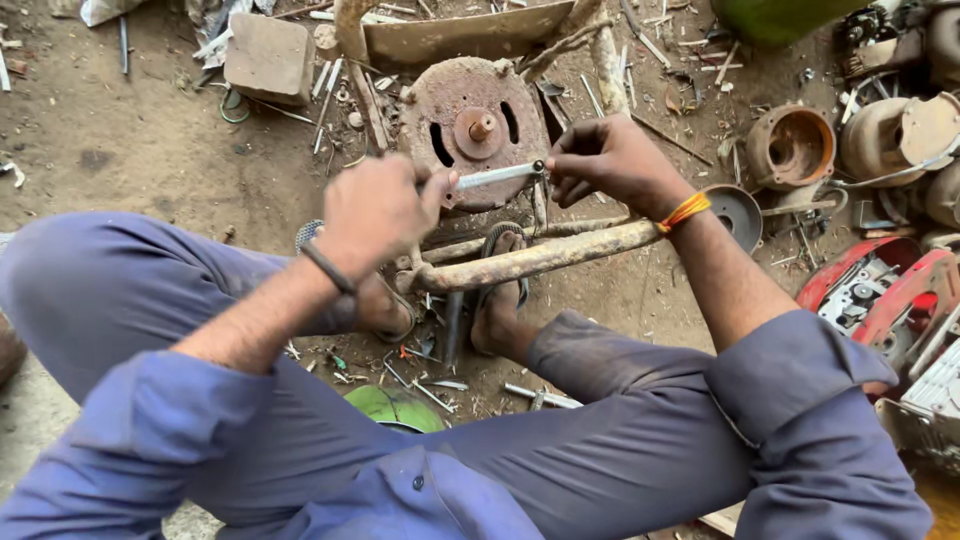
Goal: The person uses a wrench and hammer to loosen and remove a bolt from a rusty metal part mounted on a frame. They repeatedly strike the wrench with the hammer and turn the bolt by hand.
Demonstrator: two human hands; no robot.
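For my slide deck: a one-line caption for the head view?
Seated person's left hand and right hand hold a metal rod over a rusty motor cover.

Your left hand point(375, 210) and right hand point(610, 160) meet on a wrench point(497, 176) held across the front of the motor end plate point(470, 125). Below them a pipe frame point(540, 256) runs under your foot point(497, 310). A block point(268, 58) lies far left; motor housings point(792, 147) sit right.

It was a scrap-strewn repair workshop with a dirt floor: around the rusty motor end cover point(474, 130) lay loose bolts, a wooden block point(268, 58) to its left, motor housings point(792, 146) to its right.
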